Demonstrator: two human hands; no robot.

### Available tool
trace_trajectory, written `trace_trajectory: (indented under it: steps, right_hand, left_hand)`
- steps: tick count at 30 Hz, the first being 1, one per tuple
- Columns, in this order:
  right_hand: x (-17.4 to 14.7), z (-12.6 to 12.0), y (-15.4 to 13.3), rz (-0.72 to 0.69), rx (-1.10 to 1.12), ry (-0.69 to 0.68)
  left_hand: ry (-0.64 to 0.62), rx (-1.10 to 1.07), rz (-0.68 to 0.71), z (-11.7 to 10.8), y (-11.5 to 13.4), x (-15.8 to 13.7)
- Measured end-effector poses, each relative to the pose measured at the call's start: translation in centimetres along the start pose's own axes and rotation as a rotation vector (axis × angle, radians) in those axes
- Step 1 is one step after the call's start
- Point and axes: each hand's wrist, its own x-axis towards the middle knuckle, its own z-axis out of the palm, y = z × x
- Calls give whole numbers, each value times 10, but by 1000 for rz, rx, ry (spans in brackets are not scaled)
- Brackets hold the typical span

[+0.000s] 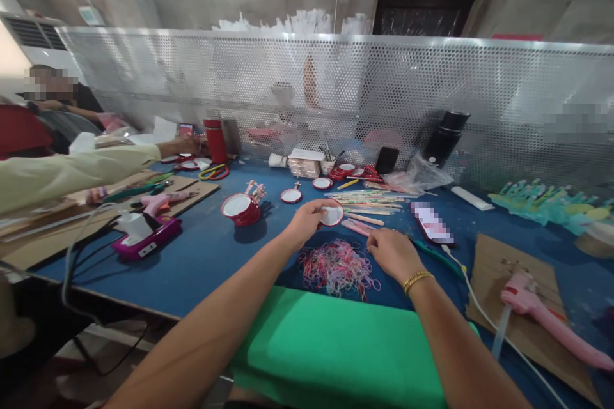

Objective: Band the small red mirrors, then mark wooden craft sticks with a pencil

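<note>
My left hand [307,222] pinches a small round piece with a white face and a red rim [332,213], tilted toward me. To its right, my right hand [392,253] has curled fingers at the end of slim pink sticks [355,227]; it seems to grip one, though the fingertips are partly hidden. Between and below both hands lies a heap of thin, multicoloured elastic bands [338,267]. Behind my hands a bundle of pale, patterned sticks [377,201] is spread out. Similar red-rimmed discs [291,195] lie farther back, and a stack of them [240,209] stands at left.
Green material [336,339] covers the near edge. A pink glue gun [537,307] rests on cardboard [484,262] at right, its area crossed by a white cable. A phone [432,223], purple power strip [146,239] and red bottle [215,142] stand around. Another person's sleeve [81,176] reaches in from the left.
</note>
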Motion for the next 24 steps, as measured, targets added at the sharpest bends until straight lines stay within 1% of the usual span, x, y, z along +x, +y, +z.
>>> trace_trajectory:
  steps: [3, 5, 7, 10, 13, 16, 19, 21, 24]
  right_hand:
    - [0, 1, -1, 9, -8, 24]
    - [0, 0, -3, 30, 40, 72]
    - [1, -1, -6, 28, 163, 153]
    - [3, 1, -11, -47, 414, 263]
    - [5, 8, -18, -112, 589, 301]
    - [5, 14, -26, -144, 662, 302]
    - [3, 14, -31, -171, 698, 300]
    - [2, 13, -33, -165, 701, 319]
    - [2, 11, -33, -128, 698, 360]
  left_hand:
    - [-62, 36, 25, 1, -3, 0]
    - [-118, 94, 72, 2, -4, -1]
    - [-167, 154, 144, 4, -5, -3]
    - [-222, 187, 269, 8, -3, -7]
    - [-255, 219, 346, 11, -1, -9]
    - [-255, 271, 373, 12, -2, -8]
    - [-216, 331, 362, 10, -5, -5]
    - [-196, 349, 356, 9, -7, -4]
    - [-222, 337, 358, 9, -8, -4]
